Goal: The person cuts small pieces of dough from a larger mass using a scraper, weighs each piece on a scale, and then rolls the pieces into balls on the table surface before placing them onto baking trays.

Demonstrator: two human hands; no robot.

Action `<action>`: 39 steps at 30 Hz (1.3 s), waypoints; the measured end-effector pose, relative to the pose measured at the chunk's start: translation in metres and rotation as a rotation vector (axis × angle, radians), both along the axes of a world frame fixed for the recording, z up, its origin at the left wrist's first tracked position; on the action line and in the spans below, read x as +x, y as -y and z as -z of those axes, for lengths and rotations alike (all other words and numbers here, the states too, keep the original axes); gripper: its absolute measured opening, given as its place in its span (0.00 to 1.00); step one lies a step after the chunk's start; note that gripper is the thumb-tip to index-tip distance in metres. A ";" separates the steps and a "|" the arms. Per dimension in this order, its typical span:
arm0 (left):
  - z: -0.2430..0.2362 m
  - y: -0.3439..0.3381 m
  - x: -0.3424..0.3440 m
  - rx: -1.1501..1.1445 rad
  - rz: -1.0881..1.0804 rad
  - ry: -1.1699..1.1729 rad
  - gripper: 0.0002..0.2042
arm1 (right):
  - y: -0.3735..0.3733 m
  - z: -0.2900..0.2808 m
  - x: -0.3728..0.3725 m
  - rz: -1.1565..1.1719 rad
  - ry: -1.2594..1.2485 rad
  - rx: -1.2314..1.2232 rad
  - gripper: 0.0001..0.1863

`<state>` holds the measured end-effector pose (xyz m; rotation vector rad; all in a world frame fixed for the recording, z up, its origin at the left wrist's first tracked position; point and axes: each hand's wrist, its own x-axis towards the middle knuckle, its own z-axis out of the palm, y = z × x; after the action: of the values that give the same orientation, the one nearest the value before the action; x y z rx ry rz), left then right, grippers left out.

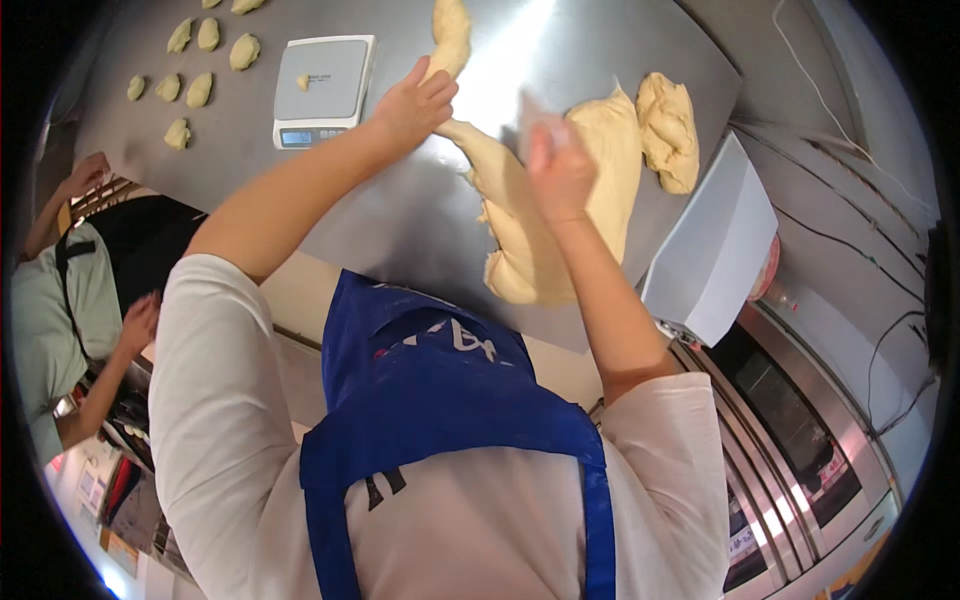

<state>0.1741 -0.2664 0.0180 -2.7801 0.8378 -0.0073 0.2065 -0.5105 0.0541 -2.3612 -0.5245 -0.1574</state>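
My left hand [415,108] lies with its fingers outstretched against a long roll of pale yellow dough [453,35], touching its near end. My right hand [562,170] is closed around a pale flat dough scraper [534,108], blurred by motion, held above the dough. Below and beside this hand spreads a large dough mass [605,150], with a long torn-edged strip [490,170] along its left side. A separate folded lump of dough [668,132] rests to the right. Left of my left hand stands a white digital scale [322,85] with a tiny dough scrap [303,82] on it.
Several small dough pieces [199,90] lie at the far left of the steel table [240,180]. A light grey-white angular bin or panel [712,245] stands at the right edge. Another person [75,310] is at the left. Ovens with glass doors [800,420] are lower right.
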 end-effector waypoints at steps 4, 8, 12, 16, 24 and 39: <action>0.007 0.073 -0.008 -0.151 0.016 -0.168 0.23 | 0.048 -0.018 0.009 -0.075 -0.539 -0.636 0.11; 0.005 0.117 0.008 -0.304 0.060 -0.544 0.29 | 0.051 0.021 -0.031 -0.068 -0.373 -0.413 0.10; 0.005 0.095 0.004 -0.325 0.031 -0.528 0.21 | 0.043 0.040 -0.038 -0.106 -0.238 -0.298 0.09; -0.020 0.083 -0.008 -0.257 0.049 -0.416 0.15 | 0.045 0.059 -0.032 -0.071 -0.216 -0.230 0.08; -0.033 0.037 -0.092 0.220 -0.090 0.234 0.16 | 0.038 -0.014 -0.042 -0.128 -0.102 -0.113 0.11; -0.035 0.099 -0.072 -0.281 -0.098 -0.326 0.07 | 0.060 0.067 -0.089 -0.057 -0.144 -0.280 0.08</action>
<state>0.1023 -0.3653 0.0534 -3.1381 0.8263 0.3834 0.1177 -0.5701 -0.0132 -2.5999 -0.5742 0.1192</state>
